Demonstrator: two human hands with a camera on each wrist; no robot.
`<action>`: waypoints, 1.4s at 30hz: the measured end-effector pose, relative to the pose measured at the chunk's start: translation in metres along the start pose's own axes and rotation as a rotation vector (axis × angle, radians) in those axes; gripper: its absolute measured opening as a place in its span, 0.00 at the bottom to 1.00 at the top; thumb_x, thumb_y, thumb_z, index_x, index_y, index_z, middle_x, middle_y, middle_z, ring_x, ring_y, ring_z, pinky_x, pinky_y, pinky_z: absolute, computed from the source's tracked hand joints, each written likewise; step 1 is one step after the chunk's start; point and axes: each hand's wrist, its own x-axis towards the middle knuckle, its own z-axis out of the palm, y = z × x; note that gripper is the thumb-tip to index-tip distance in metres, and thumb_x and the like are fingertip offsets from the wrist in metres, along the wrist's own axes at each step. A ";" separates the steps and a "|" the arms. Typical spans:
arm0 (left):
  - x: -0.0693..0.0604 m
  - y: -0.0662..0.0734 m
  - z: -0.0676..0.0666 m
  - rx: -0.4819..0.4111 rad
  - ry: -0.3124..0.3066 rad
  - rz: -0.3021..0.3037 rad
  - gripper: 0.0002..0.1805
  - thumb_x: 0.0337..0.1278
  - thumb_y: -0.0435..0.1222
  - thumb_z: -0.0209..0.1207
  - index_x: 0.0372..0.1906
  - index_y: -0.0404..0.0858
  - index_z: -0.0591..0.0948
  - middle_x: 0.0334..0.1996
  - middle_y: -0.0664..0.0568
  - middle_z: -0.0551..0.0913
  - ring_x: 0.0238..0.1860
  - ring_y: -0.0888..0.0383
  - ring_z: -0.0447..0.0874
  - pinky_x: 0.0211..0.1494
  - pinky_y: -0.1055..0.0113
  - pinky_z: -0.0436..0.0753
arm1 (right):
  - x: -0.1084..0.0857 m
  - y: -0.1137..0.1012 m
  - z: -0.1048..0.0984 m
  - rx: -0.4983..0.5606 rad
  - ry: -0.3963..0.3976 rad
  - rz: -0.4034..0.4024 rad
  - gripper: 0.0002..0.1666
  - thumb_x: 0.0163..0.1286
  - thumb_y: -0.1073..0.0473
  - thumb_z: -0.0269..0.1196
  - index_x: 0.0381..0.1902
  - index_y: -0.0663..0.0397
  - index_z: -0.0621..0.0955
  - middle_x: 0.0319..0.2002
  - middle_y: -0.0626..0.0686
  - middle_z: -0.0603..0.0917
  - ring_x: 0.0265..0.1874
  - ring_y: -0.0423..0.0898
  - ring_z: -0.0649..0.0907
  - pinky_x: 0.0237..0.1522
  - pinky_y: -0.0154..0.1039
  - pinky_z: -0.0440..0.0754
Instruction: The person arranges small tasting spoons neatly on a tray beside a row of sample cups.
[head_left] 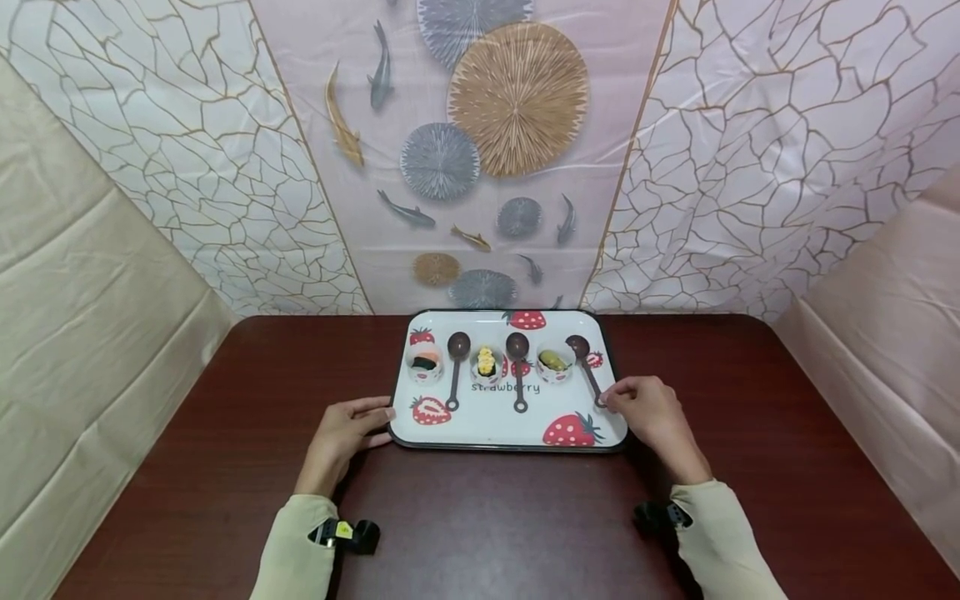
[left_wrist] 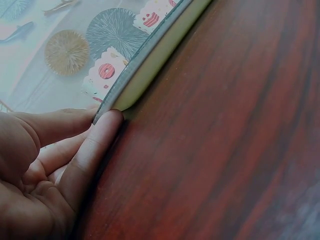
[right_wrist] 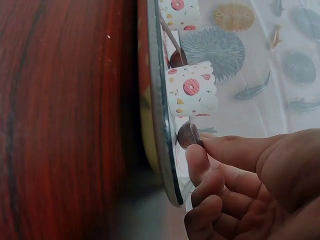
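Observation:
A white strawberry-print tray [head_left: 487,431] with a dark rim lies on the table. My left hand [head_left: 341,437] holds its left edge, with fingertips on either side of the rim in the left wrist view. My right hand [head_left: 660,421] pinches the handle end of the rightmost brown round-bowled spoon [head_left: 588,372], which lies slanted at the tray's right. Two similar spoons, one left [head_left: 458,345] and one in the middle [head_left: 517,346], lie upright in view. Between them stand small paper cups, patterned with donuts in the right wrist view [right_wrist: 191,92].
The left cup [head_left: 425,377] holds an orange-and-black sushi-like piece, the middle cup [head_left: 487,381] a yellow-topped one, the right cup [head_left: 555,377] a green one. The dark red wooden table [head_left: 480,517] meets a patterned cloth backdrop [head_left: 525,242] behind the tray.

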 end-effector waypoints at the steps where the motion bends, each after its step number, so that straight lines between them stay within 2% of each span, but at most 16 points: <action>1: 0.000 0.000 0.000 0.001 0.000 0.000 0.23 0.71 0.31 0.67 0.67 0.28 0.80 0.59 0.35 0.85 0.47 0.59 0.90 0.47 0.65 0.93 | 0.000 0.000 0.001 -0.002 -0.001 0.001 0.12 0.76 0.60 0.64 0.42 0.62 0.91 0.39 0.59 0.90 0.30 0.49 0.77 0.27 0.37 0.72; 8: -0.001 0.001 0.000 -0.005 -0.006 -0.001 0.23 0.71 0.31 0.67 0.67 0.28 0.80 0.59 0.34 0.84 0.46 0.59 0.90 0.47 0.66 0.93 | -0.001 -0.004 0.007 -0.005 0.003 0.024 0.13 0.75 0.59 0.64 0.42 0.63 0.91 0.29 0.54 0.87 0.26 0.47 0.79 0.24 0.38 0.74; 18: -0.001 0.002 0.001 0.000 0.007 -0.004 0.23 0.71 0.31 0.66 0.67 0.28 0.81 0.58 0.35 0.85 0.45 0.60 0.90 0.47 0.66 0.93 | -0.001 -0.004 0.010 -0.034 0.022 0.026 0.14 0.74 0.55 0.66 0.36 0.61 0.91 0.25 0.52 0.86 0.24 0.45 0.79 0.24 0.38 0.72; 33: -0.001 0.001 0.000 0.007 0.010 -0.004 0.23 0.71 0.32 0.67 0.66 0.29 0.81 0.59 0.35 0.84 0.45 0.60 0.89 0.46 0.66 0.93 | 0.004 0.000 0.014 -0.065 0.028 0.043 0.16 0.75 0.53 0.67 0.37 0.62 0.91 0.27 0.53 0.88 0.29 0.51 0.77 0.25 0.40 0.68; 42: -0.002 0.001 0.000 -0.004 -0.001 -0.003 0.23 0.71 0.32 0.67 0.66 0.29 0.81 0.59 0.34 0.84 0.46 0.59 0.89 0.46 0.66 0.93 | 0.003 -0.001 0.015 -0.064 0.017 0.065 0.15 0.75 0.53 0.67 0.37 0.60 0.90 0.25 0.50 0.87 0.29 0.50 0.78 0.25 0.39 0.69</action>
